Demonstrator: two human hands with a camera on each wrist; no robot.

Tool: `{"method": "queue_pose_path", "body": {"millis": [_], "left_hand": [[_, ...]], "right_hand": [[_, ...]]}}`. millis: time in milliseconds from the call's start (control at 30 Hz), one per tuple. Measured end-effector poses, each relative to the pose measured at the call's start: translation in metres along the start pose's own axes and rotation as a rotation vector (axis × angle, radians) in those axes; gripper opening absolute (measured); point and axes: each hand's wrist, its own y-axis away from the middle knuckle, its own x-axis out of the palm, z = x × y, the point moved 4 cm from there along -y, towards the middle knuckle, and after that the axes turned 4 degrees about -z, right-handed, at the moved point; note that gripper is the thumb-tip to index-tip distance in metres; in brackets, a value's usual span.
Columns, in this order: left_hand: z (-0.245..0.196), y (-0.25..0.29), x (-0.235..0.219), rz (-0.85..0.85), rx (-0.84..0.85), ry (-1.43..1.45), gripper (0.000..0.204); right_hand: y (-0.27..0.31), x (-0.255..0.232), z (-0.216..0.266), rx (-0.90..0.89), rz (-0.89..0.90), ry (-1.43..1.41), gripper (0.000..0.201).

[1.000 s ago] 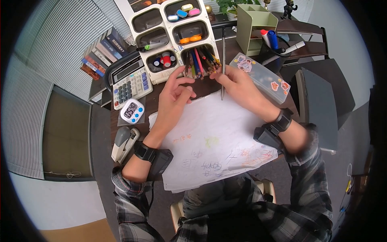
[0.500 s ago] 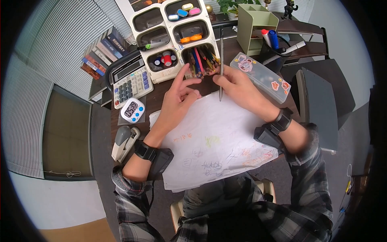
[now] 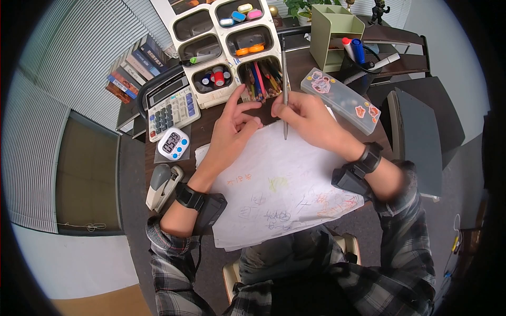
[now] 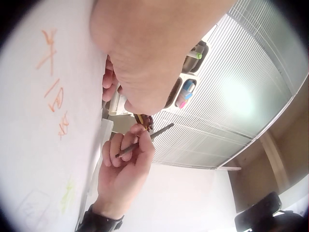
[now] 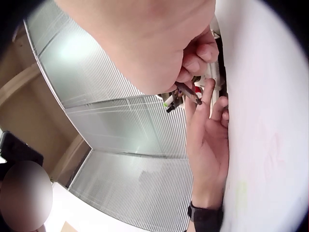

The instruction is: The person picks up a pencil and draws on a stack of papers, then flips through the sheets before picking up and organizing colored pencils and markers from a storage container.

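Observation:
My right hand (image 3: 313, 118) pinches a long grey pencil (image 3: 284, 76) between thumb and fingers. The pencil stands nearly lengthwise in the head view, its lower end over the white paper (image 3: 263, 158); its dark shaft (image 4: 163, 131) also shows in the left wrist view. My left hand (image 3: 226, 139) holds nothing, its index finger stretched out toward the front of the white organizer (image 3: 220, 52) and the other fingers loosely bent. Just beyond that fingertip, a bundle of coloured pencils (image 3: 259, 79) fills the organizer's lower right compartment.
To the left are a calculator (image 3: 173, 110), a timer (image 3: 173, 144) and a stapler (image 3: 163, 188). A clear pencil box (image 3: 340, 100) with stickers lies right of my right hand. Behind it stand a marker cup (image 3: 359, 68) and a green desk holder (image 3: 327, 39). The paper bears coloured scribbles.
My right hand has drawn back slightly from the pencil compartment toward me and left, carrying the pencil. My left hand first shifted a little right and up, then stayed.

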Motion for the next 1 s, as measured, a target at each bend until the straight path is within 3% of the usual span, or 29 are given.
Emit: {"method": "queue_pose_path", "body": {"millis": [167,233,367,433,567,633,733,1000], "left_hand": [[0.001,0.000,0.000,-0.006,-0.001,-0.003,0.073],[0.002,0.000,-0.001,-0.010,0.018,-0.023,0.072],[0.004,-0.001,-0.001,-0.014,0.028,-0.004,0.071],[0.004,0.000,-0.001,-0.063,-0.003,-0.001,0.069],[0.001,0.001,-0.001,-0.078,-0.018,0.026,0.067],[-0.003,0.001,0.000,-0.064,-0.019,0.014,0.063],[-0.002,0.001,0.000,-0.080,-0.027,0.032,0.061],[0.004,0.000,-0.002,-0.087,-0.038,0.031,0.059]], "right_hand": [[0.004,0.005,0.008,-0.039,0.135,0.030,0.031],[0.008,0.008,0.014,-0.022,0.297,0.136,0.035],[0.010,0.012,0.014,-0.068,0.319,0.084,0.042],[0.010,0.011,0.016,0.003,0.385,0.146,0.041],[0.010,0.010,0.017,0.008,0.392,0.157,0.043],[0.010,0.010,0.017,0.099,0.429,0.176,0.043],[0.010,0.010,0.016,0.043,0.420,0.220,0.044],[0.010,0.007,0.019,0.099,0.367,0.201,0.043]]}}
